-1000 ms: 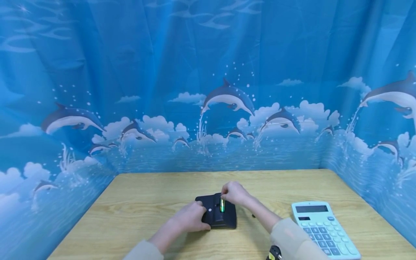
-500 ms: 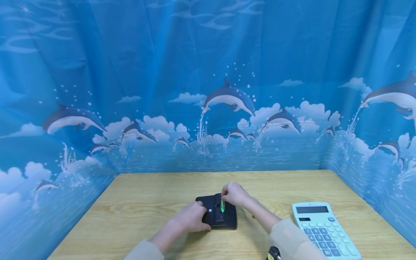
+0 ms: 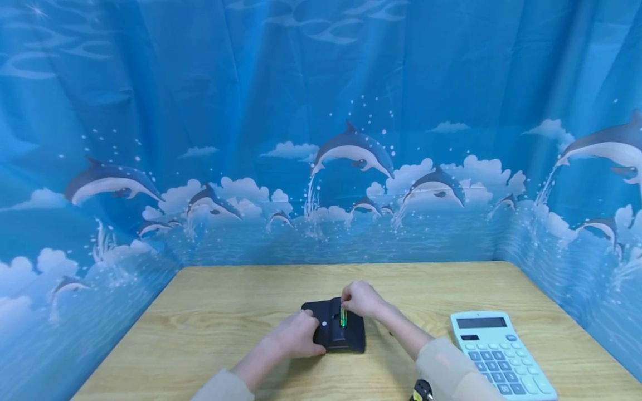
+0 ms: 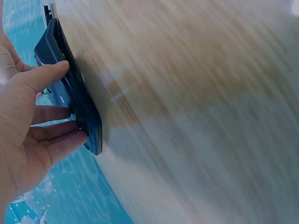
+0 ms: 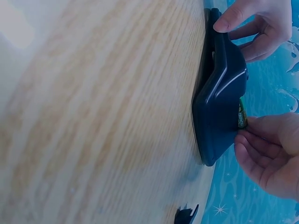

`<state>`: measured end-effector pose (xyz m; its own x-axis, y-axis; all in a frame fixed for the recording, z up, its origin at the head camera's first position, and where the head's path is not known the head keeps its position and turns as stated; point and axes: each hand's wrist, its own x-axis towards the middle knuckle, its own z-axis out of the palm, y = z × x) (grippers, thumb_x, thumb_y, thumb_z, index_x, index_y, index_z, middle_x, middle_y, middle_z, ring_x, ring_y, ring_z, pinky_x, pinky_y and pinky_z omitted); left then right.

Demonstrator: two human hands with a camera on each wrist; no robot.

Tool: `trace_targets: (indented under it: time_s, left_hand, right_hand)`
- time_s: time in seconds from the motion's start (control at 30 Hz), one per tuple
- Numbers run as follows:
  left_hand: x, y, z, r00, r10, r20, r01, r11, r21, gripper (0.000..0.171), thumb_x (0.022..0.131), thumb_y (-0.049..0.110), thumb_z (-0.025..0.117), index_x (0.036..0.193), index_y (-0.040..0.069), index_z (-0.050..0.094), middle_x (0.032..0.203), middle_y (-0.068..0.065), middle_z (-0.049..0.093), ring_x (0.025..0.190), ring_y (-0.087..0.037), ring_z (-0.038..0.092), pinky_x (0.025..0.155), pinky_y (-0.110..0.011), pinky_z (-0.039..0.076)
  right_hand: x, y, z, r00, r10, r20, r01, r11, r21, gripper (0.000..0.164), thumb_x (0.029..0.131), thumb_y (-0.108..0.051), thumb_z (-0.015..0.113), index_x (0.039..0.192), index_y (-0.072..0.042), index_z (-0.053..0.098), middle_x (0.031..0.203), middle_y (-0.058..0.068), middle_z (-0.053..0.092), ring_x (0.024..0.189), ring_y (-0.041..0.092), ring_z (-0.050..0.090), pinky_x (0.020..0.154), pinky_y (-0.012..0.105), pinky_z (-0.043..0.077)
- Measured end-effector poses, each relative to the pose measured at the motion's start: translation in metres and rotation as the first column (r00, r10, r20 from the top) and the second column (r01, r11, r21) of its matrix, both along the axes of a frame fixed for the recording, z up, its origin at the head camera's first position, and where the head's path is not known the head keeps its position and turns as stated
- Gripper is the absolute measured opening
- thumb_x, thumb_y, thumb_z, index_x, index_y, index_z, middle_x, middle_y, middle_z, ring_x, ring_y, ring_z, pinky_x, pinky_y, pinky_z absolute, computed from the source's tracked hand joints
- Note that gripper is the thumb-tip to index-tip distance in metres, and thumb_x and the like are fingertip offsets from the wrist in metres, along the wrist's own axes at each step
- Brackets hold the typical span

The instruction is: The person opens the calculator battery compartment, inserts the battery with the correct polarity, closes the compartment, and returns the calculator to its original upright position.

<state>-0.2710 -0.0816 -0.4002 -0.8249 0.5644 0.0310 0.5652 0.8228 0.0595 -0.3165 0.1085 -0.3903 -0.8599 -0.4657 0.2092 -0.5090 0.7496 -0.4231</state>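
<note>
A black device (image 3: 355, 337) lies on the table, its raised back with a battery slot facing up. My left hand (image 3: 296, 336) grips its left side; in the left wrist view the thumb (image 4: 49, 74) presses one edge and the other fingers (image 4: 65, 142) touch the casing farther along. At the slot, my right hand (image 3: 365, 299) pinches a green battery (image 3: 343, 317) by its far end. The right wrist view shows the battery (image 5: 242, 114) at the casing's raised part, against the thumb and fingertips. How deep it sits in the slot is hidden.
A light blue calculator (image 3: 501, 353) lies to the right on the wooden table (image 3: 225, 295). A small black clipped piece (image 5: 185, 214) lies near the right forearm. Around the table hangs a blue dolphin-print curtain (image 3: 251, 139).
</note>
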Motion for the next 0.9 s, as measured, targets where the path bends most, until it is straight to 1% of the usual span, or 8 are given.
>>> trace_targets:
  time_s: [0.13, 0.37, 0.47, 0.63, 0.77, 0.9]
  left_hand:
    - [0.0006, 0.0012, 0.0002, 1.000, 0.003, -0.006, -0.003, 1.000, -0.001, 0.044, 0.069, 0.041, 0.076, 0.087, 0.002, 0.067, 0.078, -0.004, 0.053, 0.068, -0.011, 0.049, 0.066, -0.027, 0.048]
    - [0.0017, 0.0012, -0.0002, 0.998, -0.030, -0.057, 0.031, 0.999, 0.009, 0.041, 0.067, 0.039, 0.077, 0.082, 0.001, 0.067, 0.075, -0.004, 0.052, 0.065, -0.011, 0.049, 0.064, -0.026, 0.047]
    - [0.0012, 0.0009, -0.0010, 0.997, -0.033, -0.065, 0.034, 0.999, 0.014, 0.041, 0.067, 0.038, 0.077, 0.081, 0.001, 0.067, 0.075, -0.003, 0.052, 0.065, -0.011, 0.049, 0.063, -0.026, 0.047]
    - [0.0005, 0.0008, -0.0012, 0.999, -0.019, -0.049, 0.020, 1.000, 0.013, 0.041, 0.068, 0.038, 0.077, 0.083, 0.001, 0.067, 0.076, -0.004, 0.052, 0.066, -0.011, 0.050, 0.064, -0.027, 0.047]
    - [0.0007, 0.0010, -0.0012, 0.999, -0.007, -0.038, 0.007, 1.000, 0.010, 0.041, 0.068, 0.038, 0.076, 0.084, 0.001, 0.067, 0.077, -0.004, 0.052, 0.066, -0.011, 0.050, 0.065, -0.027, 0.048]
    - [0.0016, 0.0016, -0.0004, 1.000, 0.002, -0.016, -0.002, 1.000, 0.003, 0.042, 0.069, 0.038, 0.076, 0.086, 0.001, 0.067, 0.078, -0.004, 0.052, 0.067, -0.012, 0.050, 0.066, -0.027, 0.048]
  right_hand:
    - [-0.0006, 0.0000, -0.0001, 1.000, 0.001, -0.004, -0.001, 1.000, 0.005, 0.011, 0.078, -0.005, 0.070, 0.069, -0.009, 0.066, 0.065, -0.002, 0.061, 0.061, 0.010, 0.052, 0.058, 0.029, 0.046]
    - [0.0004, -0.0002, -0.0006, 1.000, 0.012, -0.013, -0.012, 1.000, 0.019, 0.010, 0.077, -0.004, 0.071, 0.068, -0.009, 0.068, 0.065, -0.002, 0.063, 0.062, 0.011, 0.055, 0.059, 0.028, 0.047]
    - [0.0015, -0.0003, -0.0001, 1.000, 0.018, -0.012, -0.018, 1.000, 0.020, 0.009, 0.077, -0.003, 0.071, 0.070, -0.008, 0.069, 0.066, -0.002, 0.064, 0.063, 0.012, 0.057, 0.059, 0.027, 0.048]
    - [0.0050, -0.0006, 0.0023, 0.999, 0.037, -0.024, -0.036, 0.998, 0.055, 0.007, 0.078, -0.003, 0.069, 0.073, -0.006, 0.072, 0.071, 0.001, 0.067, 0.067, 0.014, 0.061, 0.061, 0.027, 0.050]
    - [0.0080, -0.0009, 0.0037, 0.996, 0.062, -0.065, -0.055, 0.992, 0.113, 0.007, 0.080, -0.003, 0.068, 0.076, -0.006, 0.074, 0.077, 0.004, 0.069, 0.074, 0.018, 0.064, 0.065, 0.028, 0.051]
    - [0.0090, -0.0008, 0.0033, 0.993, 0.077, -0.089, -0.064, 0.989, 0.135, 0.006, 0.080, -0.004, 0.068, 0.080, -0.004, 0.074, 0.081, 0.007, 0.070, 0.080, 0.021, 0.065, 0.068, 0.029, 0.052]
